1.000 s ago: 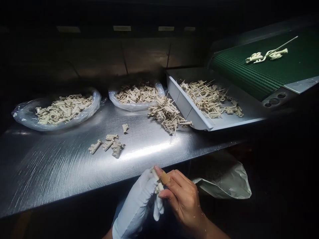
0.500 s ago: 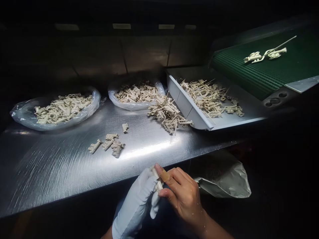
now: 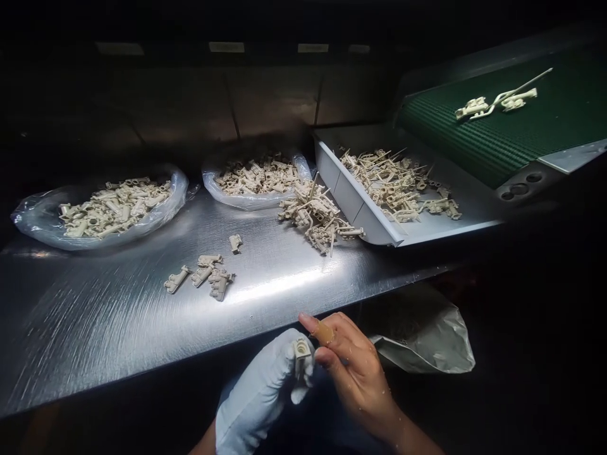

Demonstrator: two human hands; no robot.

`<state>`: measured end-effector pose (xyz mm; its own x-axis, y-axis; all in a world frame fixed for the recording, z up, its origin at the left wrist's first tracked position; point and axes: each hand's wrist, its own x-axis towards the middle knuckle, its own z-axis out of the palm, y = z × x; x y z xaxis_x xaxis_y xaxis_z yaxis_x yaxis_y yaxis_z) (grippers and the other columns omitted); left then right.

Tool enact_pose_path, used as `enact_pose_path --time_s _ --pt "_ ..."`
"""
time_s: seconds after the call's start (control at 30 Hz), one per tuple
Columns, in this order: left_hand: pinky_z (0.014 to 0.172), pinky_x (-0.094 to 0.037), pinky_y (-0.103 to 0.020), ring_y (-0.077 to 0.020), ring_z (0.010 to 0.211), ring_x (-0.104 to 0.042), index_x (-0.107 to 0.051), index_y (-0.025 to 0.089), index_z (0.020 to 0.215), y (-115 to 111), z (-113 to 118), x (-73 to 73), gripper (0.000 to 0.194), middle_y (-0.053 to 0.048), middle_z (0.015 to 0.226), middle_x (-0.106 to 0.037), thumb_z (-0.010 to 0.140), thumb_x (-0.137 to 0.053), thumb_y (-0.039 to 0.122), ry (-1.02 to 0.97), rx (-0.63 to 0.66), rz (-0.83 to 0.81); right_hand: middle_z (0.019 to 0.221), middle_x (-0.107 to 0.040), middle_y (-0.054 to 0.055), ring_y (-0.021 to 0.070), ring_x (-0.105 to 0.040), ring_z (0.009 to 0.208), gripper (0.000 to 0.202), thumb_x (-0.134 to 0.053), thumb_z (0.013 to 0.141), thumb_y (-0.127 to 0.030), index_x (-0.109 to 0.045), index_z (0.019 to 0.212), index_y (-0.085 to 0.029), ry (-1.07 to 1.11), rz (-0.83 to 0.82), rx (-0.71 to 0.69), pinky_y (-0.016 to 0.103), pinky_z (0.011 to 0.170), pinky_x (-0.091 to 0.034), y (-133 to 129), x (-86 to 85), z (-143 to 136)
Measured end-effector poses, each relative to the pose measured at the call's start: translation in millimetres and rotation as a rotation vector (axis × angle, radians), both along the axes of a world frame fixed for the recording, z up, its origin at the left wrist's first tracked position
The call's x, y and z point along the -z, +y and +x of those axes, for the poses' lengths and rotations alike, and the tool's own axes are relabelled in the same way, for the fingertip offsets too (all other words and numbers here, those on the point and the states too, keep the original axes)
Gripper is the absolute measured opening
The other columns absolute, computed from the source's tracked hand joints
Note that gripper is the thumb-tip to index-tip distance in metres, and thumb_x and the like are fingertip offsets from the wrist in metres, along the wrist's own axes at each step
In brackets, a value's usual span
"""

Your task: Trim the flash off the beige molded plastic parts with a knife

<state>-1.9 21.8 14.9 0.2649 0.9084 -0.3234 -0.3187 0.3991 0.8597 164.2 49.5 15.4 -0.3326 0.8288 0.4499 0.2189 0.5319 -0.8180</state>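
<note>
My left hand (image 3: pixel 265 385), in a white glove, is closed around a cream moulded plastic part (image 3: pixel 302 356) with a square end and a round hole facing up. Just right of it is my right hand (image 3: pixel 358 373), bare, with a tan wrap on the index finger. Its thumb and index finger are apart, and nothing shows between them. Beyond the hands, several similar loose parts (image 3: pixel 202 275) lie on the metal table (image 3: pixel 118 328). A tangled heap of parts with thin sprues (image 3: pixel 317 215) rests farther back.
Two clear plastic bags, a left one (image 3: pixel 28 218) and a middle one (image 3: pixel 241 201), hold many parts. A grey tray (image 3: pixel 353 196) with more sprued parts sits below a green conveyor belt (image 3: pixel 569 120), which carries another moulded piece (image 3: pixel 502 101). A pale sack (image 3: pixel 441 344) hangs under the table edge.
My right thumb and index finger have come off the plastic part and moved slightly right. My left hand has turned the part so its holed end faces up. The view has shifted slightly.
</note>
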Motion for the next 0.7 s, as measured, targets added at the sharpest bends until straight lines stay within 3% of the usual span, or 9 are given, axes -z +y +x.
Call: enact_pose_path --time_s 0.2,0.33,0.47,0.7 --pt "0.038 -0.026 -0.020 -0.0053 0.034 -0.025 -0.048 0.022 0.066 -4.5 6.0 15.9 0.049 0.012 0.043 -0.033 0.096 -0.063 0.058 -0.314 0.227 -0.079 0.075 -0.061 -0.001 0.0150 -0.056 0.070 0.035 -0.055 0.107 -0.047 -0.069 0.137 -0.036 0.063 -0.007 -0.027 0.028 0.065 -0.048 -2.9 2.0 -3.6" --pt "0.037 -0.026 -0.020 -0.0050 0.030 -0.022 -0.041 0.024 0.062 -5.3 9.0 20.9 0.046 0.014 0.037 -0.024 0.094 -0.063 0.050 -0.368 0.282 -0.102 0.071 -0.060 -0.001 0.0148 -0.055 0.067 0.034 -0.056 0.106 -0.048 -0.071 0.133 -0.034 0.068 0.017 -0.003 0.028 0.062 -0.046 -4.4 0.7 -3.9" --pt "0.039 -0.026 -0.020 -0.0048 0.032 -0.021 -0.039 0.024 0.062 -3.9 5.8 14.8 0.044 0.014 0.039 -0.022 0.096 -0.059 0.043 -0.333 0.292 -0.089 0.071 -0.059 -0.001 0.0141 -0.055 0.066 0.032 -0.057 0.107 -0.044 -0.073 0.132 -0.032 0.060 0.011 -0.001 0.027 0.061 -0.046 -3.1 -0.4 -2.0" --pt "0.042 -0.023 -0.020 -0.0068 0.045 -0.026 -0.047 0.022 0.069 -1.6 -3.5 3.9 0.041 0.010 0.054 -0.035 0.104 -0.056 0.041 -0.125 0.213 -0.019 0.069 -0.058 -0.001 0.0129 -0.055 0.063 0.029 -0.058 0.107 -0.041 -0.077 0.125 -0.028 0.033 -0.052 -0.010 0.025 0.057 -0.045 -2.3 -0.6 0.8"
